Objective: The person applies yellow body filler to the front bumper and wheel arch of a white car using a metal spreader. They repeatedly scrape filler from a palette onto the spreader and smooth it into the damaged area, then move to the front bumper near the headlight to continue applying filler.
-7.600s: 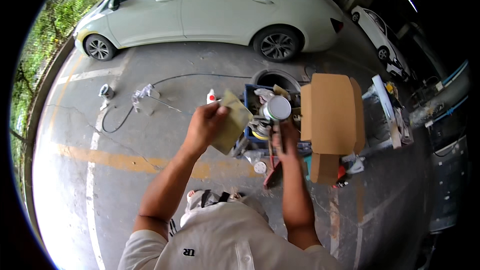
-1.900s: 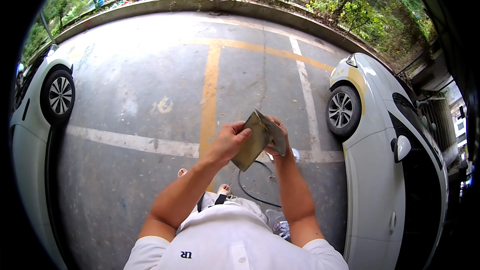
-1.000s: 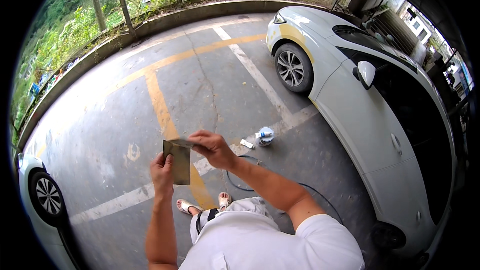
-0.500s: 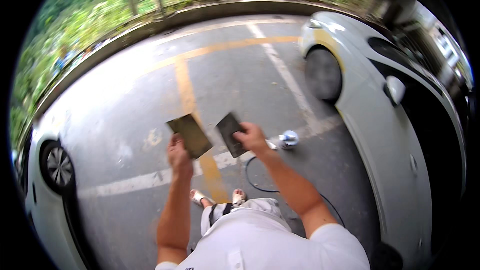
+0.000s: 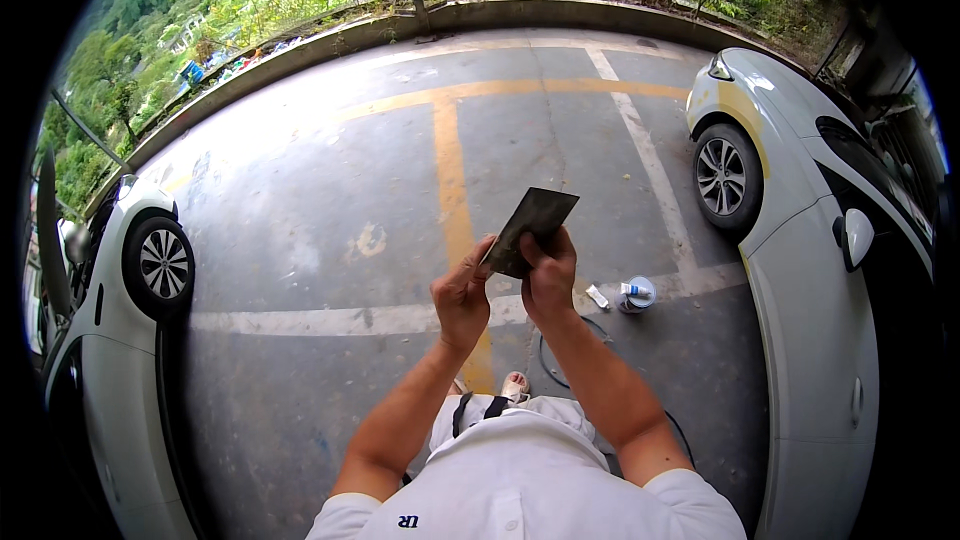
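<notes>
In front of me, my two hands meet around thin, dark rectangular plates, flat like putty spreaders. The upper dark plate is tilted, its far corner pointing up and right. My left hand pinches the left edge where the plates come together. My right hand is closed on the lower right part, its thumb flat on the face. The second plate is mostly hidden behind the first or by the fingers.
On the ground to the right are a round can with a tube on its lid, a white tube and a dark hose. White cars stand left and right, the right one with a yellowish fender patch. A low wall runs behind.
My hands have come together from apart, bringing the two separately held plates against each other. The view has turned, so the ground and cars sit further right.
</notes>
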